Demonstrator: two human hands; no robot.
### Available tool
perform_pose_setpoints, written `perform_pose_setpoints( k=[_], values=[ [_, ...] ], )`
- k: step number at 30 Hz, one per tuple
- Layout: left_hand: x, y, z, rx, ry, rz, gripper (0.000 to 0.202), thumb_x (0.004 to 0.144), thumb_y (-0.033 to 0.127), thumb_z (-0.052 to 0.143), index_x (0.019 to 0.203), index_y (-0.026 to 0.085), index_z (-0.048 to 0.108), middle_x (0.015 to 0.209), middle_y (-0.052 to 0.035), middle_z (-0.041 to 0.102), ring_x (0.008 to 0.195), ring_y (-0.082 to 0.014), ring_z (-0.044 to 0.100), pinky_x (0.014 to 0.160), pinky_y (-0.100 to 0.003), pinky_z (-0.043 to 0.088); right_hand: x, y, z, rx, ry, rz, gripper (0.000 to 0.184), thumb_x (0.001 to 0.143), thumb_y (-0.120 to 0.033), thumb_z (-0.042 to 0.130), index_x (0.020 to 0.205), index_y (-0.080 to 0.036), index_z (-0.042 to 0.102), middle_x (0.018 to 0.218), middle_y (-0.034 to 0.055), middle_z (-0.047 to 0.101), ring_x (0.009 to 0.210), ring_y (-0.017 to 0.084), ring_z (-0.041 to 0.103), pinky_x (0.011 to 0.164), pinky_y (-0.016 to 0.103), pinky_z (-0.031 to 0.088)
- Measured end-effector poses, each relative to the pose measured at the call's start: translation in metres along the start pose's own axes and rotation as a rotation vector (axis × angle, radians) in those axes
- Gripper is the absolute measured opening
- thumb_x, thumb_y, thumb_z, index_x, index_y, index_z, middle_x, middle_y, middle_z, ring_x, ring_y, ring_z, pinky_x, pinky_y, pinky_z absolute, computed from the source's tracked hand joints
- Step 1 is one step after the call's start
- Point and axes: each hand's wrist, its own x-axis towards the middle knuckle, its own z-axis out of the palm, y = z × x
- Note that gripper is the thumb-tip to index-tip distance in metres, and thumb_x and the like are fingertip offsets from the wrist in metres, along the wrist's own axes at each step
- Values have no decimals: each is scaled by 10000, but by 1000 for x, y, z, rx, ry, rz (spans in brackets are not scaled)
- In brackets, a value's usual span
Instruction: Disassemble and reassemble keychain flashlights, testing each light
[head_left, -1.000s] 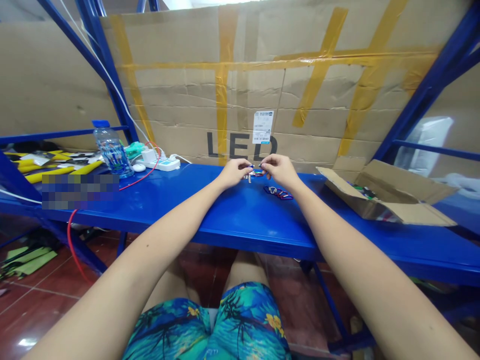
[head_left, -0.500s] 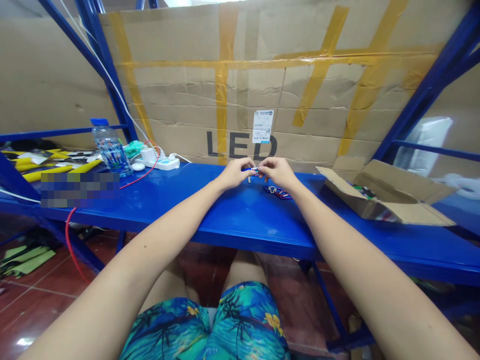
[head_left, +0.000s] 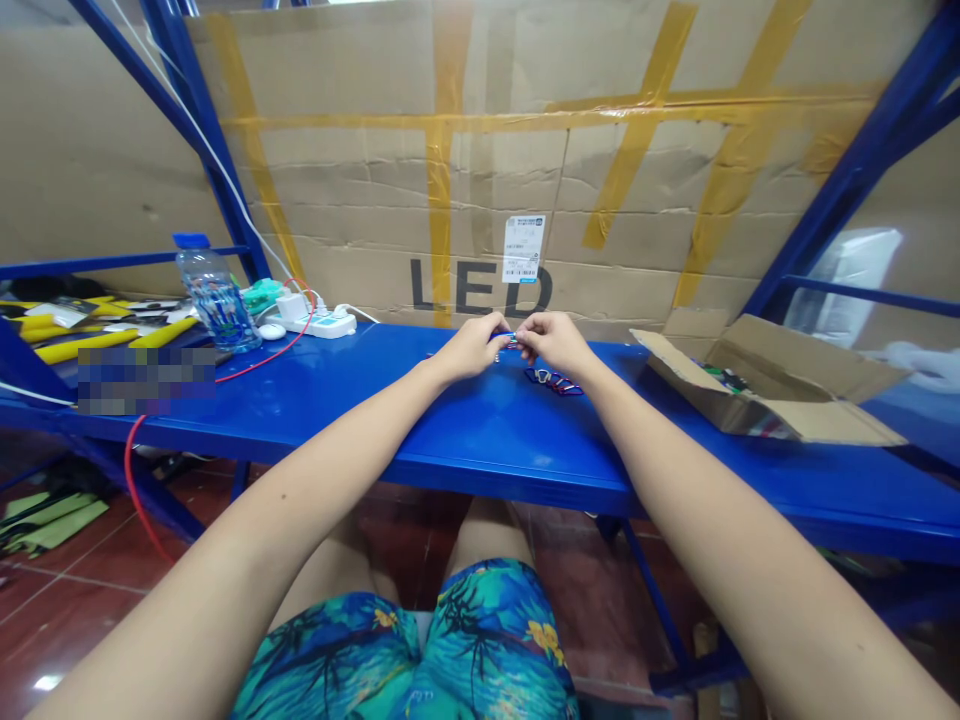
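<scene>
My left hand (head_left: 474, 345) and my right hand (head_left: 553, 340) meet above the blue table, fingertips nearly touching. Both pinch a small blue carabiner (head_left: 507, 336), largely covered by the fingers. A bit of red and silver shows beneath it, too small to make out. Just below my left fingertips is a small silvery piece (head_left: 496, 356). Several carabiners (head_left: 553, 381) in blue, silver and red lie in a row on the table, close under my right hand.
An open cardboard box (head_left: 765, 385) with small coloured items stands at the right. To the left are a water bottle (head_left: 217, 300), a white power strip (head_left: 322, 322), a red cable (head_left: 133, 470) and yellow-handled items (head_left: 90, 340). A large cardboard panel (head_left: 360, 200) rises behind the table (head_left: 480, 430).
The blue carabiner has turned slightly between my fingers, and the silvery piece below it shows less. Both hands stay in almost the same place. The view has shifted a little.
</scene>
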Motion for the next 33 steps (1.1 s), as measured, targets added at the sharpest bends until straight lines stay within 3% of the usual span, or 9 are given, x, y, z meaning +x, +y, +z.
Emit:
perform_pose_setpoints(
  k=[4,11,15,18,21,25,30,33],
  values=[
    [0,2,2,18,32,68,60,873,151,542,921,171,571,871,-49,660,818,-183,588,737,-303,441,0,0,-3,68,-19,-8,203,840,-173,677,667,-152,574,526,5,595,464,106,559,451,226,472],
    [7,-4,9,217,56,79,223,954,162,389,894,155,604,1124,-147,629,1103,-254,547,1010,-424,412,3,0,-3,43,23,-12,210,833,-127,684,660,-158,570,486,-13,573,399,109,538,426,239,467],
    [4,-2,6,159,14,49,127,917,157,467,916,167,595,973,-106,672,944,-234,608,857,-363,461,2,-1,-3,16,23,-25,198,835,-80,647,666,-156,577,495,-13,577,409,111,544,434,239,468],
    [-1,1,3,95,6,37,76,888,162,523,918,186,589,866,-54,681,796,-198,610,712,-308,434,0,-4,-3,0,3,-24,203,830,-49,617,660,-153,579,503,-11,582,421,108,546,440,233,462],
    [-3,3,2,92,33,57,13,862,181,585,851,186,579,820,-36,669,753,-178,588,669,-287,401,-3,-7,-4,-20,-29,-30,196,817,-59,632,653,-153,576,520,-7,591,440,102,544,440,225,450],
    [-1,5,4,81,43,96,58,880,214,587,839,176,569,803,-35,648,748,-167,578,677,-282,413,-4,-8,-5,-23,-40,-37,190,818,-112,665,658,-156,573,522,-7,584,452,103,539,446,227,454],
    [4,5,6,172,45,96,214,949,175,439,826,146,612,955,-118,653,941,-206,604,878,-327,455,-1,-6,-8,-47,0,-63,172,815,-97,652,671,-155,579,503,-19,563,431,107,529,452,238,448],
    [3,6,5,211,-24,43,230,952,194,448,813,150,626,890,-108,670,878,-212,615,830,-333,460,-1,-4,-8,-98,-5,-78,169,812,-83,636,668,-155,586,504,-19,564,429,106,526,450,234,438]
  ],
)
